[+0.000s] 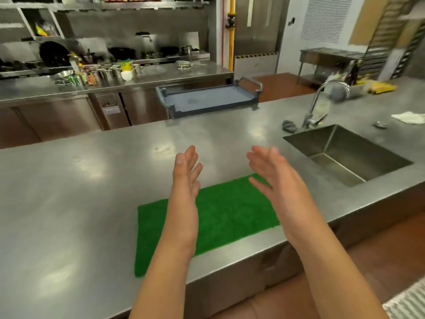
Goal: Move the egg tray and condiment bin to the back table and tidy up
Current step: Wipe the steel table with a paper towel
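My left hand (186,178) and my right hand (273,178) are raised side by side above the steel counter (92,180), palms facing each other, fingers apart, holding nothing. Under them a green cloth (220,217) lies flat near the counter's front edge. On the back table (161,74) stand several metal condiment cups (107,72), a white bowl (126,75) and a round metal dish (183,64). No egg tray is in view.
A sink (349,155) with a curved tap (322,100) is set into the counter at the right. A grey cart tray (207,97) stands behind the counter. A white rag (409,117) and a dark scrubber (289,125) lie near the sink.
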Motion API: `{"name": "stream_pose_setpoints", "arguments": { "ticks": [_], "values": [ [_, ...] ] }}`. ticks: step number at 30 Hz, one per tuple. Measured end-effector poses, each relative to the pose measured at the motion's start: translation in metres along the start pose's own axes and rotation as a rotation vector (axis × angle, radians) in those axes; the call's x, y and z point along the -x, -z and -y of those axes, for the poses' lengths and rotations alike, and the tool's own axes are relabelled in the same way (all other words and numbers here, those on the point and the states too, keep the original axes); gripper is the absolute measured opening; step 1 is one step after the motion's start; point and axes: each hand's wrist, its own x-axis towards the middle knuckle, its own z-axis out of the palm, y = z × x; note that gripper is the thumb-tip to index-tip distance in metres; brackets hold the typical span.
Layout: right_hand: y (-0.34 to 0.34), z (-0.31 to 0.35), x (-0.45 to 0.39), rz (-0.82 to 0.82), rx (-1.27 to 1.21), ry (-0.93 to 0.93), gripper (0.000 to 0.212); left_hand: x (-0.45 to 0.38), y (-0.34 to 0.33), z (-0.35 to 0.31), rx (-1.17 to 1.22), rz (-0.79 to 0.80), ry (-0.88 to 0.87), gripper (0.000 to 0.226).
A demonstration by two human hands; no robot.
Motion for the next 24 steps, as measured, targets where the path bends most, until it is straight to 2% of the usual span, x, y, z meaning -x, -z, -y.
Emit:
{"name": "stream_pose_setpoints", "arguments": {
  "ticks": [10,15,21,24],
  "values": [
    [0.03,-0.02,0.017,-0.182,-0.009,-0.047,0.085,-0.007,-0.024,0.025,0.01,0.164,0.079,0.065],
    [0.081,-0.006,0.02,-0.311,-0.05,-0.01,0.079,-0.014,-0.083,0.028,0.017,0.289,0.065,0.071],
    [0.174,0.013,0.026,-0.449,-0.055,0.056,0.072,-0.009,-0.178,0.029,0.029,0.433,0.035,0.072],
    [0.225,0.02,0.021,-0.518,-0.066,0.075,0.053,-0.012,-0.229,0.032,0.034,0.493,0.024,0.071]
  ]
}}
